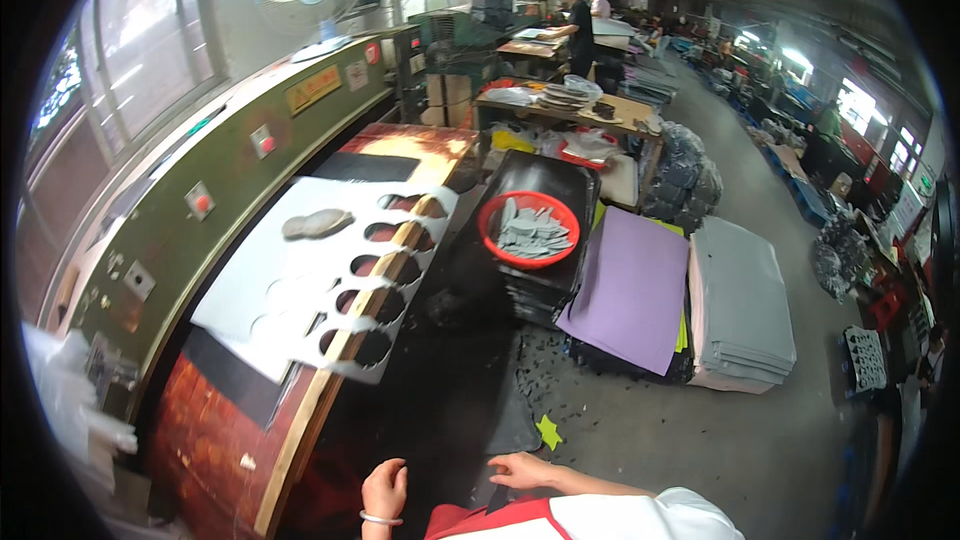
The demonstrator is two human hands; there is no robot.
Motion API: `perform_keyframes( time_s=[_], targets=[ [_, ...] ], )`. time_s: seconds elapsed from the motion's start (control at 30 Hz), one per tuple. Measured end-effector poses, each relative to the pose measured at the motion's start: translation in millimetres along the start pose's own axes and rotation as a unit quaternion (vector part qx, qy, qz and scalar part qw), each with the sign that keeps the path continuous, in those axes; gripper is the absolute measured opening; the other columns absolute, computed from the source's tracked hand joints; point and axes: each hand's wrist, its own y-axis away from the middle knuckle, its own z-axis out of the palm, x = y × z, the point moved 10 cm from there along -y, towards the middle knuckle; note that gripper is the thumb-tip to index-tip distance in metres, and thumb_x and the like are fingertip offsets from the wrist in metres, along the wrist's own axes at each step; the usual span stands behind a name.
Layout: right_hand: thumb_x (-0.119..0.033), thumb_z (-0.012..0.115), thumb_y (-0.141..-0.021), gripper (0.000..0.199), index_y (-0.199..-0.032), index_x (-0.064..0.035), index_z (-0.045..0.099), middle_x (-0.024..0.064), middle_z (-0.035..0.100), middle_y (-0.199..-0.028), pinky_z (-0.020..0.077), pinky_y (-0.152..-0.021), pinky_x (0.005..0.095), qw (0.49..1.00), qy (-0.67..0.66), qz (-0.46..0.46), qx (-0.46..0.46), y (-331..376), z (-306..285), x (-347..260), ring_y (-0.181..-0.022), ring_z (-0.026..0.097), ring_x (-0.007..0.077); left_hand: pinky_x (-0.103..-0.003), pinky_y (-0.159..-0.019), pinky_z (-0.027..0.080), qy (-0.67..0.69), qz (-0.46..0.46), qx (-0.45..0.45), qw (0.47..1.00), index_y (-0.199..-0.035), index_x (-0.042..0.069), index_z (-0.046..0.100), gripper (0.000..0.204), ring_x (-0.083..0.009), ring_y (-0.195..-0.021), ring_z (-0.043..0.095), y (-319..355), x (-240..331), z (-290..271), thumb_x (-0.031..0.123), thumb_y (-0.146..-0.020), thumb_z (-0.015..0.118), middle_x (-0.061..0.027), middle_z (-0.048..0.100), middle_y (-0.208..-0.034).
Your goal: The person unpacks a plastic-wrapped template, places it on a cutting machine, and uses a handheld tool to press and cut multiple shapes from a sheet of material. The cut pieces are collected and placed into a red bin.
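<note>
My left hand (385,488), with a pale bangle on the wrist, is held up at the bottom centre, its fingers loosely bent and nothing visible in them. To its right, my right hand (518,471) reaches inward in front of my red apron (500,520), fingers slightly apart, also with nothing visible in it. Both are nearest the wooden front edge of the press bench. On that bench lies a white sheet (270,280) with a row of sole-shaped holes along one side. A grey sole-shaped piece (318,224) rests on the sheet.
A green press beam (230,160) with red buttons spans the left. Ahead, a red basin (530,258) of grey pieces stands on a black stack. Purple sheets (630,285) and grey sheets (742,290) are piled at the right. Dark scraps and a yellow-green offcut (548,432) litter the floor.
</note>
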Motion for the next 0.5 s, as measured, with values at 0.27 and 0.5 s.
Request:
perform_keyframes(
  time_s=[0.27, 0.5],
  targets=[
    [-0.014, 0.065, -0.086, 0.017, -0.098, -0.0009, 0.066, 0.0087, 0.069, -0.078, 0.0517, -0.064, 0.0283, 0.939, -0.187, -0.087, 0.276, -136, -173, -70, -0.069, 0.066, 0.0143, -0.039, -0.063, 0.049, -0.08, 0.113, 0.107, 0.985, -0.091, 0.006, 0.065, 0.013, -0.0309, -0.069, 0.06, -120, 48, -43, 0.0, -0.08, 0.063, -0.011, 0.061, -0.075],
    [-0.009, 0.067, -0.082, 0.011, -0.09, -0.0018, 0.066, 0.0117, 0.066, -0.081, 0.0507, -0.068, 0.0329, 0.909, -0.046, -0.221, 0.35, -267, -282, -189, -0.073, 0.064, 0.0221, -0.036, -0.063, 0.047, -0.007, 0.259, -0.028, 0.965, -0.098, 0.007, 0.065, 0.022, -0.0278, -0.072, 0.06, -231, 83, -1, 0.003, -0.076, 0.068, -0.0086, 0.063, -0.082]
  ],
)
